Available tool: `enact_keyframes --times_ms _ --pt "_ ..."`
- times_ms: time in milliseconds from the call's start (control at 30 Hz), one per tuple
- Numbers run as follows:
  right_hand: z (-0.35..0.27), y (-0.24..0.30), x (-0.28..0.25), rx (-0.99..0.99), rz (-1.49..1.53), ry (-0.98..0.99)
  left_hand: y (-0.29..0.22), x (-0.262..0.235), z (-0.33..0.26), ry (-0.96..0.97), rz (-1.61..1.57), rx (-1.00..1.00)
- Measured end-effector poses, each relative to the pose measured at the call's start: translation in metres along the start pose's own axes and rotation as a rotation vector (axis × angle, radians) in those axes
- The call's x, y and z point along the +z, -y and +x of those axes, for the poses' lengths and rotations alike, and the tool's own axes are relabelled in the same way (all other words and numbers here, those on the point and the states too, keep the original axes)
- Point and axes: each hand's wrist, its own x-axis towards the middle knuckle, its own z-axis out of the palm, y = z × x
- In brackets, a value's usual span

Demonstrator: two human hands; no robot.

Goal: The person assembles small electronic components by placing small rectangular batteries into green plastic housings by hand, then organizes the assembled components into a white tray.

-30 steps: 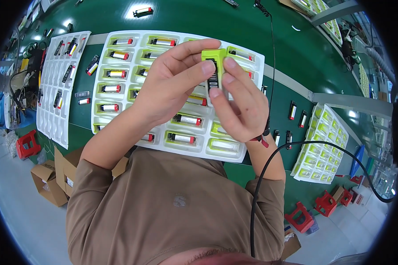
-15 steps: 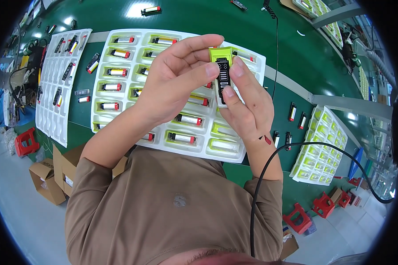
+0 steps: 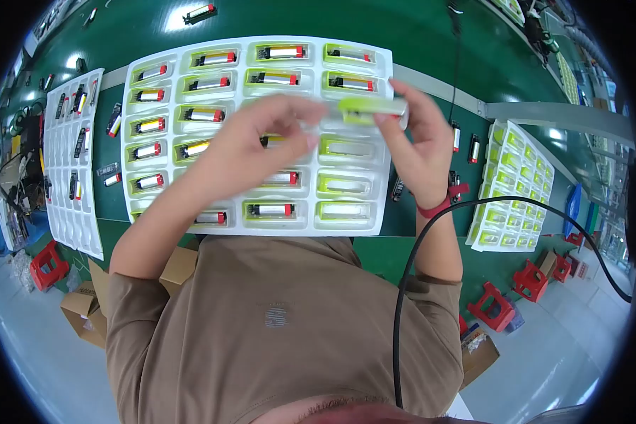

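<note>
My right hand pinches a lime-green and white plastic casing between thumb and fingers, tilted on its side above the right part of a white tray. My left hand hovers over the tray's middle, blurred by motion; its thumb and fingers are apart with nothing visible between them. Below, tray pockets hold green casings with red-ended cylindrical battery cells, such as one battery cell. Casings without a cell lie in the lower right pockets, among them one green casing.
A second white tray at left carries a few loose parts. To the right stands a tray of green casings. Loose battery cells lie on the green table. A black cable arches over my right forearm.
My hands have parted: the left has let go of the casing and moved left. The right keeps the casing, now turned sideways, its black patterned face no longer visible.
</note>
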Motion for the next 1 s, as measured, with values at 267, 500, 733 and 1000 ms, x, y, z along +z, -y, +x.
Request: enact_keyframes --times_ms 267,500,733,1000 --pt "-0.016 -0.030 -0.003 0.104 -0.289 0.109 0.030 0.041 0.022 0.039 0.825 0.501" --pt "0.001 -0.030 -0.011 0.113 -0.340 0.212 0.034 0.044 0.026 0.040 0.895 0.485" --pt "0.016 -0.012 -0.009 -0.049 -0.640 0.315 0.016 0.029 0.009 -0.016 0.519 0.396" --pt "0.045 0.002 -0.001 -0.262 -0.781 0.455 0.003 -0.020 -0.031 -0.238 -0.451 -0.094"
